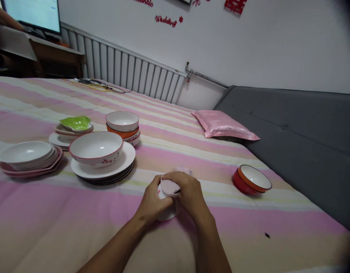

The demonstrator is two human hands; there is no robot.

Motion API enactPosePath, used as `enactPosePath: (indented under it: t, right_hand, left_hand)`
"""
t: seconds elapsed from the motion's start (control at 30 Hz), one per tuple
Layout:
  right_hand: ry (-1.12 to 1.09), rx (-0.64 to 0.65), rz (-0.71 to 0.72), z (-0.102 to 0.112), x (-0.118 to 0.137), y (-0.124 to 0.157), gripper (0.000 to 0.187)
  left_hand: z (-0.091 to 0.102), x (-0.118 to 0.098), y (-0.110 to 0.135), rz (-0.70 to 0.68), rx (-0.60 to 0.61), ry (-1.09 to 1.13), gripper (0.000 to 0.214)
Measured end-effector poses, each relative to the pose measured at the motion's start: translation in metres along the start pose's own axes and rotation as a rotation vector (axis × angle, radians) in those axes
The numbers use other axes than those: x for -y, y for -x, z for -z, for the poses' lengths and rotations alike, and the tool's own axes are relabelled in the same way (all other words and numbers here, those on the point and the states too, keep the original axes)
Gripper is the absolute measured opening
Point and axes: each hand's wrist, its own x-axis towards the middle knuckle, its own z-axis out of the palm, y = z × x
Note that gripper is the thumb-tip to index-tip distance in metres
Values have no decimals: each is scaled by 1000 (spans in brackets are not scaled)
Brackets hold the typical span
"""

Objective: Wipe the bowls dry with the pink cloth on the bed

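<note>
In front of me, my left hand [151,201] grips a small white dish with red marks [167,216], its fingers curled round the side. My right hand [191,192] is closed over a pale pink round piece [169,187] that sits at the top of the white dish. Whether this pink piece is a lid or a small bowl I cannot tell, as the fingers cover much of both. Something pale and blurred shows just behind my right hand. To the left, a large white bowl with a red rim [96,148] stands on a stack of plates [125,161].
White oval dishes [25,152] and a green leaf-shaped dish [76,123] lie left. Stacked bowls [122,122] stand behind; red and orange bowls [251,180] sit right. A pink pillow [224,124] leans near the grey headboard [291,132]. A person's arm [6,17] shows far left.
</note>
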Motion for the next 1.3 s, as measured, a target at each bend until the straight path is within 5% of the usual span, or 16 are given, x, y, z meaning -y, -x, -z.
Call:
enactPosePath:
  t: [0.37, 0.8, 1.03, 1.3]
  right_hand:
    - [-304, 8, 21, 6, -24, 0, 58]
    - [-477, -129, -76, 0, -33, -2, 59]
    - [-566, -234, -203, -18, -35, -8, 50]
    - [-367, -268, -342, -26, -36, -9, 22]
  left_hand:
    - [0, -9, 1, 18, -56, 82, 48]
    - [6, 7, 6, 19, -15, 546, 60]
    - [3, 3, 4, 71, -107, 755, 52]
    - [2, 0, 3, 83, -199, 845, 52]
